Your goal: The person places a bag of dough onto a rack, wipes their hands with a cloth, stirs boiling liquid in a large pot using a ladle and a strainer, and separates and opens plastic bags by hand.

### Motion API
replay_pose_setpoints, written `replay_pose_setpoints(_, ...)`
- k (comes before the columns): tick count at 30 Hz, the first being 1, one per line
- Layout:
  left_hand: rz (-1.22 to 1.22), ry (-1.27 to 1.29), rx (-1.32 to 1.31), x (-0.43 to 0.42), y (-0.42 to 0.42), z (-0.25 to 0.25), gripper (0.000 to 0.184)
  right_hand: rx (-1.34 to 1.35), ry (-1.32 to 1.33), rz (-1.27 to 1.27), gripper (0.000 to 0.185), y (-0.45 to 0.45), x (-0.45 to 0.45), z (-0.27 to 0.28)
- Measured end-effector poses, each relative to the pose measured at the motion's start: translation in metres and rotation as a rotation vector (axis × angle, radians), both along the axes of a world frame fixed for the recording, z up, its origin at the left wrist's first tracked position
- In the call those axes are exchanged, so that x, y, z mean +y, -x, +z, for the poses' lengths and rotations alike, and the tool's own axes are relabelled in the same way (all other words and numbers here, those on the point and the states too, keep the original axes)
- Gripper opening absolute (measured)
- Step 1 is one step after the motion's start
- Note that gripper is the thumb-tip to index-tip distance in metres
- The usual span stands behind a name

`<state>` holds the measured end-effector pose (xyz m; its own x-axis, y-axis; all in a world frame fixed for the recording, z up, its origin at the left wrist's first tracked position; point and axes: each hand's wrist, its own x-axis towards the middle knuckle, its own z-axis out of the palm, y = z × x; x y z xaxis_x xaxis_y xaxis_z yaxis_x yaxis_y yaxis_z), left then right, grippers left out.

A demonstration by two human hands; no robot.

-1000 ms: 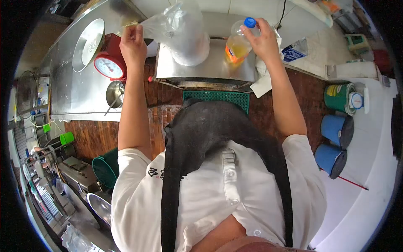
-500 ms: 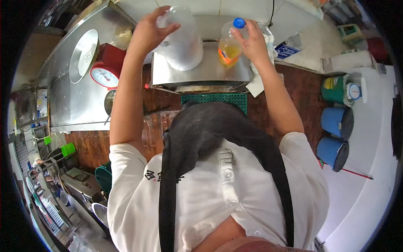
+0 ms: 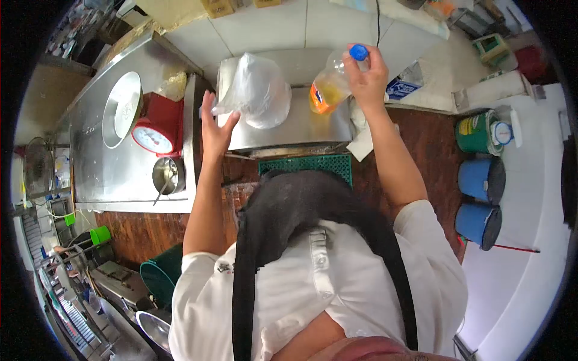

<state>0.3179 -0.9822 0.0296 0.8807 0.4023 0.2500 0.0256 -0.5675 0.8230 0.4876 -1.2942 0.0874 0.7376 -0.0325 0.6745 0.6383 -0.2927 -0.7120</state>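
Observation:
My right hand [image 3: 368, 78] grips the upper part of a clear plastic bottle [image 3: 334, 84], just below its blue cap. The bottle has an orange label and some yellow liquid inside, and it leans to one side over the steel worktop [image 3: 301, 128]. Left of it a puffed-up clear plastic bag [image 3: 262, 90] rests on the same worktop. Beside the bag's left side is my left hand [image 3: 218, 129], thumb and fingers spread. A corner of the bag reaches between thumb and fingers; whether they touch it I cannot tell.
On the left steel counter [image 3: 99, 174] stand a red dial scale [image 3: 158, 129], a round metal pan [image 3: 122, 108] and a small pot [image 3: 168, 174] with a utensil in it. Blue bins [image 3: 472, 222] and a green bucket [image 3: 472, 132] line the right. A green mat [image 3: 307, 163] lies below the worktop.
My left hand has come down from the top of the bag to its left side. The bottle, upright before, now tilts in my right hand. The camera view has shifted upward.

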Motion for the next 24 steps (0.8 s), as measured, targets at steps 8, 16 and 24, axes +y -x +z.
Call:
replay_pose_setpoints(8,-0.085,-0.105,-0.194,-0.036,-0.062,0.063,0.071,-0.124,0.150,0.092,0.027,-0.091,0.076,0.025)
replay_pose_setpoints(16,-0.017,-0.041,-0.003,-0.051,-0.093,0.049,0.041,-0.050,0.358,0.225,0.049,-0.114,0.103,-0.047)
replay_pose_setpoints(24,-0.175,0.035,-0.053,-0.072,-0.091,0.038,0.032,0.324,0.332,0.255,0.063,-0.029,-0.008,-0.106)
